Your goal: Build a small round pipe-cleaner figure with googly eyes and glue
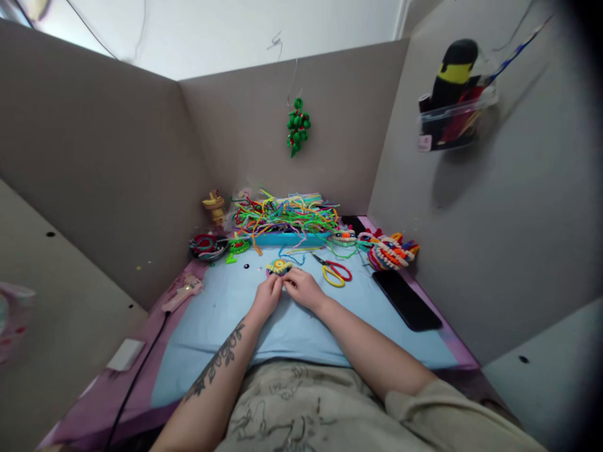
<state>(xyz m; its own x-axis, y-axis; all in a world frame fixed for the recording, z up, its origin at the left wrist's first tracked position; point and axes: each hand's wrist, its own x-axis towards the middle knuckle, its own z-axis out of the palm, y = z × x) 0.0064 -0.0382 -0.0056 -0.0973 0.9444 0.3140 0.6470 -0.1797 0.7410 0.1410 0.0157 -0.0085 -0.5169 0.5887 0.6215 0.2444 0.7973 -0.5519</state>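
My left hand (267,296) and my right hand (305,290) meet over the middle of the light blue cloth (211,326). Their fingers are closed in a pinch on the near edge of a small knotted cord piece (279,267), yellow on top with other colours below. The fingers partly cover it, and fine detail at the fingertips is too small to make out. Scissors (335,274) with one red and one yellow handle lie to the right of my right hand. A small dark bead-like dot (246,266) rests on the cloth at the left.
Behind stands a blue tray (292,240) heaped with colourful cords (287,213). Knotted cord pieces (389,252) and a black phone (407,300) lie right. On the left are a pink corded tool (183,294) and a white box (125,355). Grey partitions (334,138) enclose the table.
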